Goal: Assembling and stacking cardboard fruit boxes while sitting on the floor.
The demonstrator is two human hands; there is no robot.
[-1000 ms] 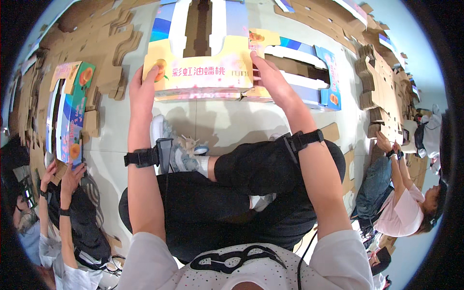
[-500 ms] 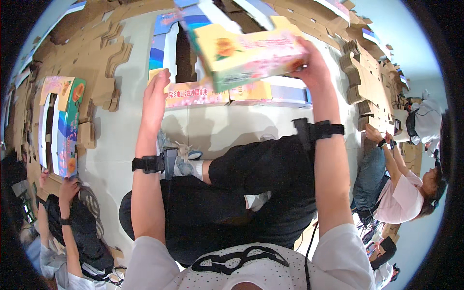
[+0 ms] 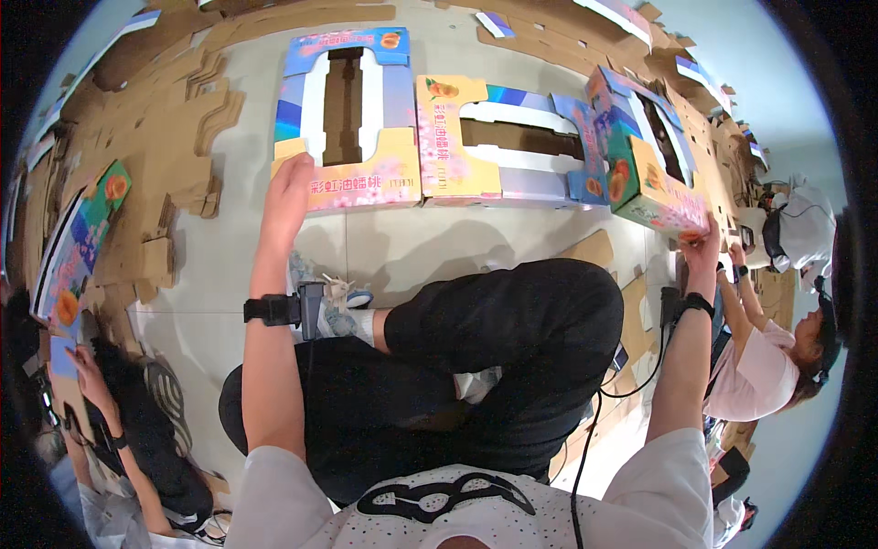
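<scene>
Three printed cardboard fruit boxes stand in a row in front of me, each with a long cutout in its top. At the left is a blue and yellow fruit box [image 3: 373,174]; my left hand [image 3: 289,197] is closed on its near left corner. Beside it, the middle fruit box [image 3: 457,178] lies turned sideways, with nobody's hand on it. My right hand [image 3: 702,247] grips the near corner of the right fruit box [image 3: 654,197], which sits at an angle against the middle one. Part of my right fingers is hidden by that box.
Flat brown cardboard sheets [image 3: 187,119] are piled at the left, with more cardboard [image 3: 585,252] near my right knee. A co-worker at the left handles another printed box [image 3: 87,247]. A person in a pink shirt [image 3: 759,366] sits at the right. A black cable [image 3: 590,439] trails by my right arm.
My right hand has carried its box from above the middle of the row to the right end. My left fingers have come onto the left box's corner. The co-worker's box has tilted.
</scene>
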